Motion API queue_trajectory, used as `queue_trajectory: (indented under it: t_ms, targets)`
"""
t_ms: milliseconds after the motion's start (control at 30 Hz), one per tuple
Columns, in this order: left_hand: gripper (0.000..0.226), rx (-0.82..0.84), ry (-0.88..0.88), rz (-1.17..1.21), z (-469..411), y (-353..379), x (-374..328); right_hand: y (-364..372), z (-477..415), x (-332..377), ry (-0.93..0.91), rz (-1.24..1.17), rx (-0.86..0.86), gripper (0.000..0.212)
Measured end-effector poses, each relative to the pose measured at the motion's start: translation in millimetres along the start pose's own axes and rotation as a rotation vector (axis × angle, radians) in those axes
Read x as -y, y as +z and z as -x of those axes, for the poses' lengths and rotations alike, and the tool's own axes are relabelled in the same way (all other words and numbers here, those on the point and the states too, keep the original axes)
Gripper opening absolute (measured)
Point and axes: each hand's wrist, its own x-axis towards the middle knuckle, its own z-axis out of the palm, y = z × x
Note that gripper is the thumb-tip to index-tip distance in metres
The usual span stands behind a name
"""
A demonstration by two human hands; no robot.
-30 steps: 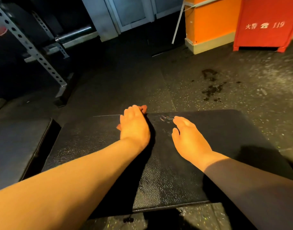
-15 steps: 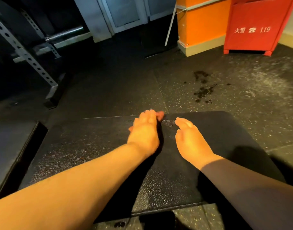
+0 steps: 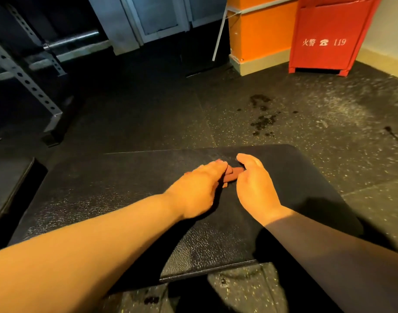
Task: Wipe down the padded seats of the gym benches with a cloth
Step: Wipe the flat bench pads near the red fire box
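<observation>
Both hands are down on the black padded seat (image 3: 125,211) of the gym bench, close together near its far edge, a little right of the middle. Between them lies a small reddish-brown cloth (image 3: 233,175), bunched up and mostly hidden; only a strip shows in the gap. The left hand (image 3: 198,190) lies palm down with its fingers stretched forward over the cloth, pressing it to the pad. The right hand (image 3: 254,184) stands on its edge just beside it, fingers and thumb curled in toward the cloth; whether they actually pinch it I cannot tell, since the fingertips are hidden. The left forearm is bare and brightly lit, the right forearm in shadow.

The seat's grained vinyl gleams toward the near left corner. To the left, apart from it across a dark gap, sits another grey pad (image 3: 6,186). Beyond the far edge the speckled rubber floor (image 3: 329,136) carries a patch of dark wet spots (image 3: 262,118). Farther back stand a red cabinet marked 119 (image 3: 329,37), an orange pillar (image 3: 259,30), and on the left a perforated steel rack upright (image 3: 26,80).
</observation>
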Motion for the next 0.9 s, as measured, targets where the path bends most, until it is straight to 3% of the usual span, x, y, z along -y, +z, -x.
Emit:
queue_trajectory:
  t_ms: [100,200,267,333,433,533,600,667,733,833,900]
  targets:
    - [0.023,-0.003,-0.023,-0.075,-0.1,-26.0,26.9,-1.4,1.4,1.3,-0.003,0.045,0.022,0.05]
    - [0.015,-0.312,-0.457,-0.1,-18.5,-31.5,40.2,-1.0,1.7,3.0,0.001,0.046,0.041,0.049]
    - [0.033,-0.335,-0.572,-0.128,-28.9,-13.4,15.1,-0.7,2.0,3.1,-0.002,0.055,0.013,0.048]
    - [0.046,-0.201,-0.352,-0.106,-25.5,11.8,-17.5,-2.4,3.0,3.3,-0.012,0.034,-0.034,0.046]
    - [0.035,0.02,-0.064,-0.023,-7.6,8.9,-14.4,-5.8,3.8,4.1,0.018,-0.064,-0.052,0.045]
    - [0.03,-0.074,-0.135,-0.16,-5.0,-27.0,26.8,-2.7,1.1,1.2,0.001,0.005,-0.001,0.045]
    - [0.029,-0.284,-0.366,-0.12,-6.4,-40.8,39.1,-0.3,0.3,-1.4,0.01,0.014,0.036,0.046]
    - [0.039,-0.345,-0.521,-0.097,-13.6,-33.4,25.5,-0.2,-0.5,-3.2,0.007,0.016,0.031,0.047]
    - [0.049,-0.279,-0.464,-0.128,-15.5,-11.4,-1.0,0.5,-0.9,-3.4,-0.018,0.06,0.003,0.046]
    - [0.038,-0.132,-0.21,-0.053,-3.8,8.7,-23.5,0.0,-2.0,-0.9,-0.022,0.035,-0.007,0.044]
    - [0.037,-0.004,-0.155,0.018,-0.5,-3.3,-16.1,-3.1,-1.8,1.1,-0.007,0.006,0.022,0.043]
